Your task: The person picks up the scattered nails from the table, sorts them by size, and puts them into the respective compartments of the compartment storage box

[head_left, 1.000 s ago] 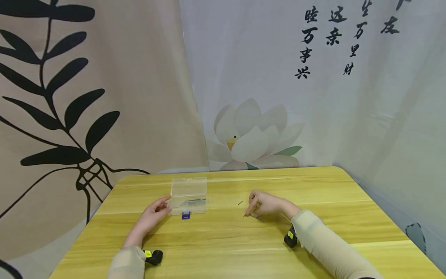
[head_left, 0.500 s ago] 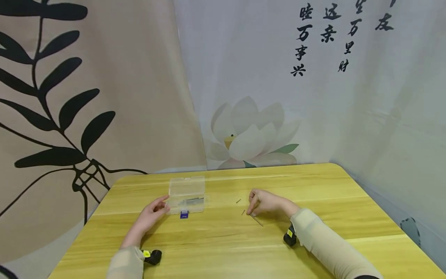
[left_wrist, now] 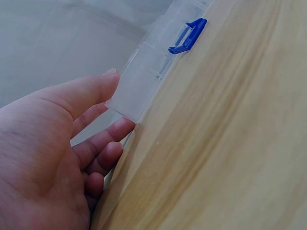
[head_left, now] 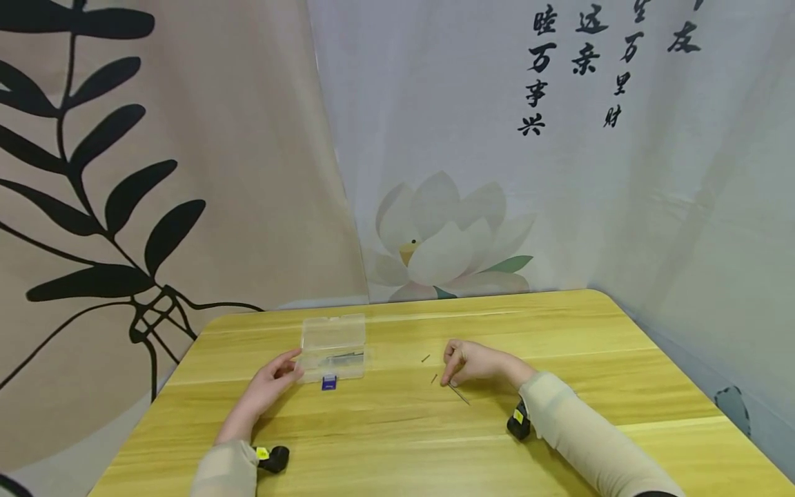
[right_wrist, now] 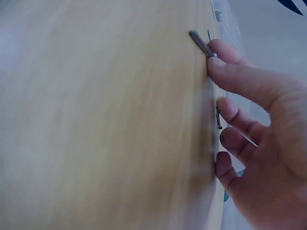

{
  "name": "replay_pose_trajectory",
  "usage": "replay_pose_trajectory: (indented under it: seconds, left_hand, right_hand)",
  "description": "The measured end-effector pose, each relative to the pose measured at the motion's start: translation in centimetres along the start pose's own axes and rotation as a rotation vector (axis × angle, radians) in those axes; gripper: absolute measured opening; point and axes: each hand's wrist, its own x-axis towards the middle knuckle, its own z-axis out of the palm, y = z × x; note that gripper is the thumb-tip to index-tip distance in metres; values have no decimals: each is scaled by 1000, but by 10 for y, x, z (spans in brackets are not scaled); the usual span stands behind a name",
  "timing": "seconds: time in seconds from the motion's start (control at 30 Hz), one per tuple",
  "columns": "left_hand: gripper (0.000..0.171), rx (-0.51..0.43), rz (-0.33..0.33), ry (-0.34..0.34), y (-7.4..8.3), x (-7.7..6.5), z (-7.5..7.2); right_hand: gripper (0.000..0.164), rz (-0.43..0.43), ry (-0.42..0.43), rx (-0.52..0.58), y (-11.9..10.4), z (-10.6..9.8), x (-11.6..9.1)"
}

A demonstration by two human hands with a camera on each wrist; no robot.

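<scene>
At the table's left, a clear plastic box (head_left: 334,371) stands with its lid (head_left: 334,333) swung back and a blue latch (head_left: 329,383) hanging at its front. Thin metal pieces (head_left: 345,356) lie inside it. My left hand (head_left: 273,383) holds the box's left end, thumb on its edge and fingers at the corner, as the left wrist view shows. Right of the box, my right hand (head_left: 472,362) pinches a long thin nail (right_wrist: 200,43) between thumb and index finger, slanting down over the table. Two shorter nails (head_left: 434,378) lie just left of those fingertips.
The wooden table (head_left: 385,442) spreads under both arms, its far edge close to a printed cloth backdrop (head_left: 459,138). Black wrist cameras (head_left: 273,458) sit at both sleeves.
My right hand has turned the long nail slightly, so it slopes more steeply down to the right. A short nail now shows apart from my fingertips. My left hand stays at the box.
</scene>
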Motion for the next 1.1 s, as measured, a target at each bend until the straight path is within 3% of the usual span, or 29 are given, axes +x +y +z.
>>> replay_pose_trajectory:
  seconds: [0.53,1.1]
  left_hand:
    - [54,1,6,-1,-2,1,3]
    - [53,7,0,2,0,2,1]
  right_hand:
    - [20,-25,-32,101,-6,2,-7]
    - [12,13,-36,72,-2,-2,-5]
